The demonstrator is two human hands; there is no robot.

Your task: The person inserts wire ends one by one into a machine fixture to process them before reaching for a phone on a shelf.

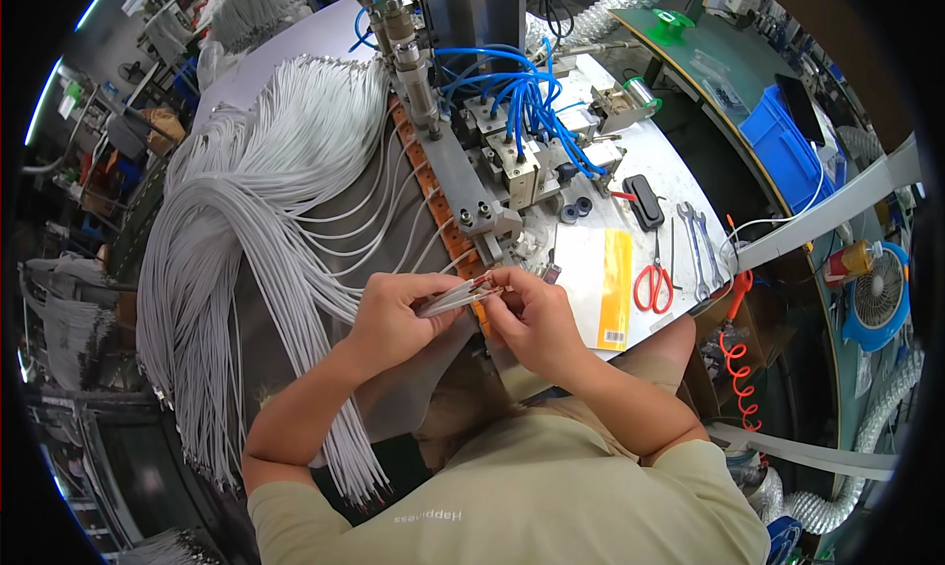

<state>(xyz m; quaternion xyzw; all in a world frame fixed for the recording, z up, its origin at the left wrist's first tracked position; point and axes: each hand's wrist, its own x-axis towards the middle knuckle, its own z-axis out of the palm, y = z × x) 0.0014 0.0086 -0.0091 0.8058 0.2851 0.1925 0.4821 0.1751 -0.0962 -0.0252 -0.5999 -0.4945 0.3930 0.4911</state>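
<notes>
- Left hand (394,319): closed around slim white cables (451,299) with reddish ends, located between the hands.
- Right hand (539,319): finger and thumb pinching those ends.
- Right of right hand: flat yellow-and-white rectangular packet (616,284), barcode printed.
- Below both hands: pale-green fabric shirt (532,476), white lettering.

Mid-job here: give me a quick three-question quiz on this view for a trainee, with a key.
1. What does the left hand hold?
2. True or false: the scissors lie to the left of the wrenches.
3. What colour are the tubes bunched over the machine?
A) red
B) blue
C) green

Key:
1. White cables
2. True
3. B
</notes>
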